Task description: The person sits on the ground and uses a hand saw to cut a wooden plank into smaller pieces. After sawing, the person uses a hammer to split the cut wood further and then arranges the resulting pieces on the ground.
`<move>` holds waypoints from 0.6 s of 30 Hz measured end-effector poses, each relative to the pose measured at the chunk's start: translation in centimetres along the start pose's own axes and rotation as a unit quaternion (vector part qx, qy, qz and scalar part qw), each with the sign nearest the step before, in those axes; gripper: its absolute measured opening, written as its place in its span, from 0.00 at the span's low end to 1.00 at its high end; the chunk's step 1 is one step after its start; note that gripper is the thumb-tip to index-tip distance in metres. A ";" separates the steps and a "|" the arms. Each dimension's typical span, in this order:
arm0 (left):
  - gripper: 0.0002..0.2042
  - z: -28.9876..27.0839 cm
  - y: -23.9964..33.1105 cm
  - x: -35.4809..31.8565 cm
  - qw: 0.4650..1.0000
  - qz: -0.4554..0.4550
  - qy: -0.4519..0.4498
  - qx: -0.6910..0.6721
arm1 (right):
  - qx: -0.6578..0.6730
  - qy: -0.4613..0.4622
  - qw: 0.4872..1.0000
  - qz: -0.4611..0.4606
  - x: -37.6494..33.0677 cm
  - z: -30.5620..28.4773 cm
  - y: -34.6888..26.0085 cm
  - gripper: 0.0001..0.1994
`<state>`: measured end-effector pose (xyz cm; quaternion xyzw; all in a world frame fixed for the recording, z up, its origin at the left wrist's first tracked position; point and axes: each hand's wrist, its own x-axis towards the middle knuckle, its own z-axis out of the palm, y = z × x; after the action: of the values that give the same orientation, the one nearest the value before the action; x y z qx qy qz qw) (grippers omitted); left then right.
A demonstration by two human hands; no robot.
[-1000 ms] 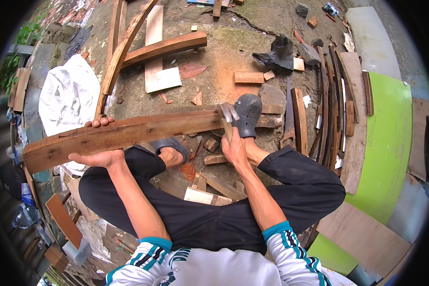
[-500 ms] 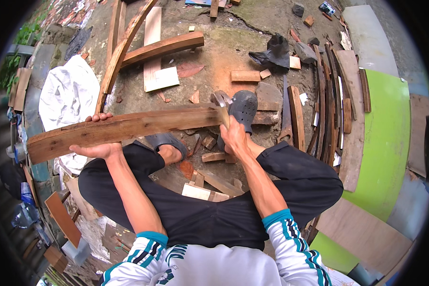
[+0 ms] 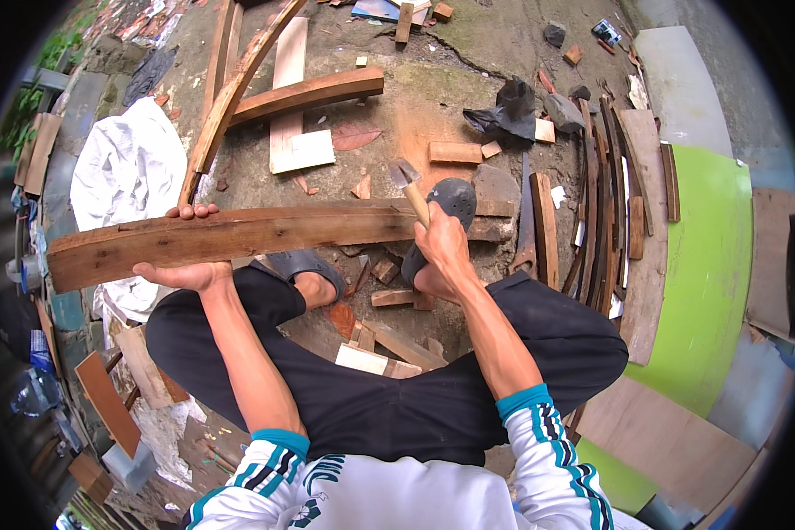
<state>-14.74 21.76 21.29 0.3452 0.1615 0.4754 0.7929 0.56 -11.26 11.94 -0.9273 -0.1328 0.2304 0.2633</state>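
A long brown wooden beam [image 3: 238,234] lies across in front of me, its left end nearer and larger. My left hand [image 3: 194,274] grips it near that end, the palm below and fingertips curling over the far edge. In my right hand [image 3: 443,237] is a hammer [image 3: 413,187], held by its pale wooden handle beside the beam's right end. The metal head stands just beyond the beam's far edge, apart from the wood. My right shoe [image 3: 453,201], a dark clog, is close to the beam's right end, partly hidden by my hand.
Wooden bars [image 3: 309,93] and a white sheet [image 3: 125,168] lie on the far left. Several long dark strips [image 3: 594,203] lie at right, next to a green panel [image 3: 707,274]. A handsaw [image 3: 525,234] and a black plastic bag [image 3: 508,110] are beyond my right knee. Offcuts [image 3: 393,340] lie between my legs.
The hammer head has lifted off the beam's right end and swung up and away. My left hand keeps its grip, and the beam's left end has shifted slightly.
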 end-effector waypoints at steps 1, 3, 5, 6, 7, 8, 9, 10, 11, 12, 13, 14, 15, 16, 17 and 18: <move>0.50 0.0 0.2 -0.3 1.000 0.005 -0.010 -0.001 | 0.029 0.042 0.998 -0.025 0.1 -0.8 -1.0 0.14; 0.50 0.0 0.4 -0.3 1.000 0.000 -0.013 -0.002 | 0.101 0.087 0.988 -0.074 -0.8 -1.6 -2.1 0.13; 0.50 0.1 0.5 -0.4 1.000 -0.002 -0.017 0.005 | 0.150 0.142 0.970 -0.130 -2.0 -1.2 -2.3 0.12; 0.50 0.3 0.4 -0.5 1.000 -0.004 -0.021 0.010 | 0.097 0.097 0.986 -0.098 -2.2 -0.7 -1.8 0.12; 0.50 0.4 0.4 -0.4 1.000 -0.006 -0.024 0.016 | 0.045 0.052 0.996 -0.065 -2.2 -0.1 -1.0 0.12; 0.50 0.5 0.3 -0.2 1.000 -0.006 -0.024 0.012 | -0.009 0.006 0.999 -0.032 -2.0 0.7 0.1 0.12; 0.50 0.6 0.0 -0.2 1.000 -0.010 -0.021 0.007 | -0.055 -0.057 0.996 -0.029 -1.0 0.9 0.9 0.13; 0.51 0.7 -0.2 -0.4 1.000 -0.014 -0.019 0.001 | -0.065 -0.054 0.996 -0.021 -0.4 0.9 1.9 0.13; 0.51 0.2 -0.2 -0.4 1.000 -0.010 -0.014 -0.010 | -0.070 -0.052 0.996 -0.016 0.1 0.6 1.1 0.13; 0.52 0.3 0.0 -0.4 1.000 -0.007 -0.016 -0.008 | -0.077 -0.053 0.995 -0.017 0.4 -0.1 -0.2 0.14; 0.52 0.5 0.0 -0.5 1.000 -0.004 -0.018 -0.006 | -0.059 -0.019 0.998 -0.024 0.3 -0.9 -1.4 0.14; 0.52 0.4 0.1 -0.9 1.000 -0.006 -0.017 -0.003 | -0.043 -0.003 0.999 -0.027 -0.4 -1.4 -2.3 0.14; 0.51 0.3 0.3 -1.1 1.000 -0.006 -0.022 0.001 | -0.027 0.016 0.999 -0.034 -0.8 -1.9 -3.1 0.14; 0.51 0.3 0.4 -1.2 1.000 -0.002 -0.019 0.004 | -0.009 0.034 0.999 -0.041 -0.9 -2.0 -3.7 0.14; 0.51 0.4 0.4 -1.2 1.000 -0.003 -0.019 0.006 | 0.005 0.054 0.997 -0.057 -0.9 -1.5 -3.4 0.14; 0.51 0.6 0.4 -1.1 1.000 -0.002 -0.022 0.006 | -0.001 0.043 0.997 -0.058 -0.8 -0.8 -2.9 0.14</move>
<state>-15.15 20.66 21.92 0.3598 0.1481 0.4650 0.7953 -0.13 -9.48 14.46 -0.9274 -0.1747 0.1744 0.2810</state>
